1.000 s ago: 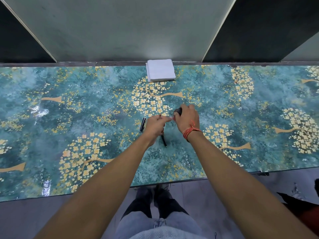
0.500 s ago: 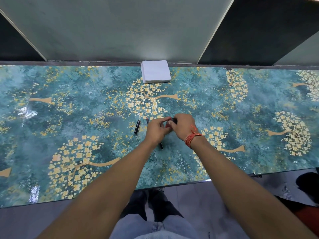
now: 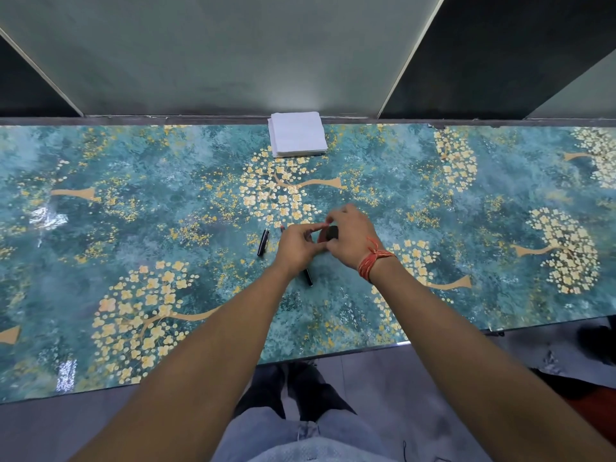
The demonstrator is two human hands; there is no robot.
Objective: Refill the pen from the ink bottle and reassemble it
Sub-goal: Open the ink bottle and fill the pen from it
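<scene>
My right hand (image 3: 350,238), with a red thread on its wrist, curls over a small dark ink bottle (image 3: 332,233) in the middle of the table. My left hand (image 3: 295,246) pinches thumb and forefinger against the bottle's left side; what lies between those fingertips is hidden. A black pen cap (image 3: 263,242) lies on the table just left of my left hand. Another black pen part (image 3: 308,278) pokes out toward me from under my left wrist. A small reddish tip (image 3: 282,228) shows just beyond my left hand.
The table (image 3: 133,228) has a glossy teal cover with yellow flower trees. A stack of white tissues (image 3: 297,135) sits at the far edge against the wall. The near edge runs just past my forearms, with my legs and the grey floor (image 3: 416,395) below.
My hands have stayed together over the same spot. The right hand's fingers have lifted and spread, and the dark bottle now shows between the hands.
</scene>
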